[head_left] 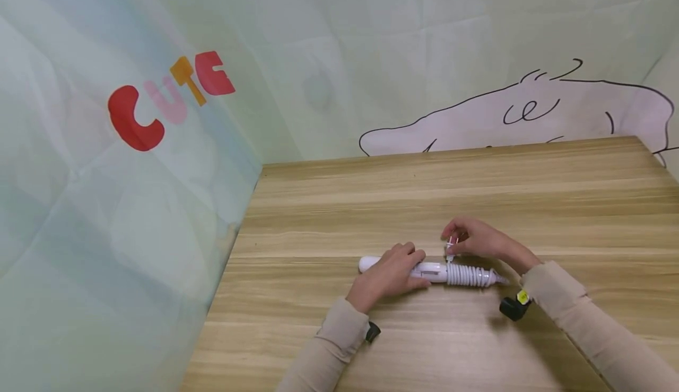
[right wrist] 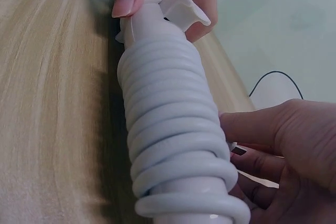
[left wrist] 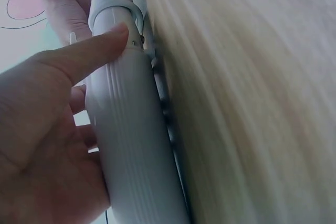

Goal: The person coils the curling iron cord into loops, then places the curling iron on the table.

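Observation:
A white curling iron (head_left: 435, 272) lies lengthwise on the wooden table, its rounded end to the left. Its white cord (right wrist: 168, 98) is wound in close coils around the right-hand part. My left hand (head_left: 391, 269) grips the body from above, the thumb lying along the near side in the left wrist view. A lever-like flap (right wrist: 184, 11) sticks up by the left fingers in the right wrist view. On the far side of the coils, my right hand (head_left: 480, 239) pinches the cord's plug (head_left: 450, 249) between thumb and fingers; the fingers partly hide it.
The wood-grain table (head_left: 329, 203) runs back to a pale fabric backdrop (head_left: 318, 56) with a cartoon drawing. Another fabric wall with coloured letters (head_left: 135, 118) stands at the left. A black wrist camera (head_left: 513, 308) hangs below the right sleeve, near the iron's right end.

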The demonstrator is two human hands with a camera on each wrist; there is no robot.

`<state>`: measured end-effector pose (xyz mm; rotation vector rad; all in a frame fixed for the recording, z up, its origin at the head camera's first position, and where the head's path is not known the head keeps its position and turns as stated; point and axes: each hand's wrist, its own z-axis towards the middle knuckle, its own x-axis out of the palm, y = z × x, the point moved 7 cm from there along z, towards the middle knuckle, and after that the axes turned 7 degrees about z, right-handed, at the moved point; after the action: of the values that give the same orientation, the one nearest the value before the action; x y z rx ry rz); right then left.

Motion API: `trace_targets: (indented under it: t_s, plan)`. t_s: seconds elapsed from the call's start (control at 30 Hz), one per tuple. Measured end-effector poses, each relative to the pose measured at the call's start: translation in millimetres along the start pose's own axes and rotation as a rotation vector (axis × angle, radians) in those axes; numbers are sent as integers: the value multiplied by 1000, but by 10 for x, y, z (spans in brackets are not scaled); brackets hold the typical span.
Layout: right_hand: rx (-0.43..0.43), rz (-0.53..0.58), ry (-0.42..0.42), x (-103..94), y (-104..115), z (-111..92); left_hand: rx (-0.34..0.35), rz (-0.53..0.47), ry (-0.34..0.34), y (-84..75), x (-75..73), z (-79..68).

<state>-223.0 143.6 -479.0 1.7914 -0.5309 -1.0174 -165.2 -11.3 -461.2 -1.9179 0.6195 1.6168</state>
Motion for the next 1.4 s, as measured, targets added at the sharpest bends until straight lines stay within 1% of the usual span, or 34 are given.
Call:
trace_targets:
  t_s: [0.27,0.4,0.53,0.83,1.07,1.4]
  plan:
    - [-8,-58,-33,24,10,-9,-29,-25,18,4,19,-8]
    - [0,-101,-50,21,47,-14,-48,-20,27,8,17,-9]
    - [1,-119,-56,7,64,-23,-55,-7,27,3,17,-12]
    - [12,-113,-37,-4,9,-12,-55,26,24,-9,-12,-19]
    - [17,-118,-26,-4,-4,-15,-62,22,34,-1,-14,-9]
    - [9,-114,-18,-1,10,-19,-52,19,38,21,-4,7]
